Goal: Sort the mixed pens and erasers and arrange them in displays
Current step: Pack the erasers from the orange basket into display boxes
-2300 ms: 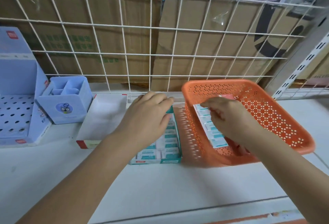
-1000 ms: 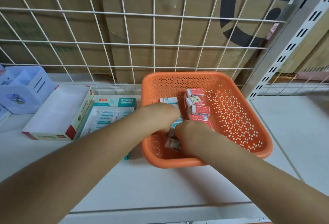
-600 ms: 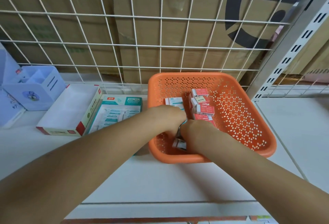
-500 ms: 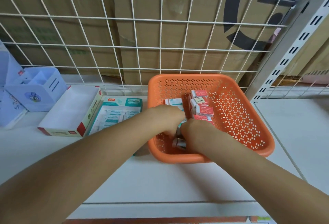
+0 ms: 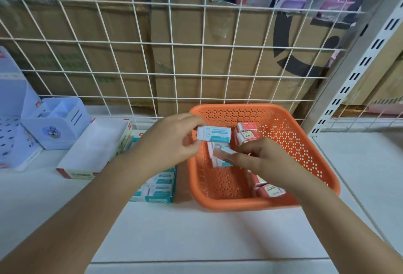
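**Orange basket [image 5: 239,205]: sorting out one kind at a time**

We see the left hand [image 5: 172,140] pinching a teal eraser [image 5: 213,134] by its short end, between thumb and curled fingers. It is held above the rear left corner of the basket. The right hand [image 5: 261,160] reaches in just beside it. Its fingertips [image 5: 236,157] seem to pinch a second teal eraser [image 5: 222,151], though blur hides the exact hold. Pink erasers [image 5: 247,132] lie in the basket at the rear and near the front rim. A teal display box [image 5: 159,186], partly filled with matching rows, sits just left of the basket. Beyond it lies a white box [image 5: 96,147]. To do this step well, we would keep each eraser label-up and carry it level to the teal box. We would then seat it flush against the last row, leaving the pink ones for later.
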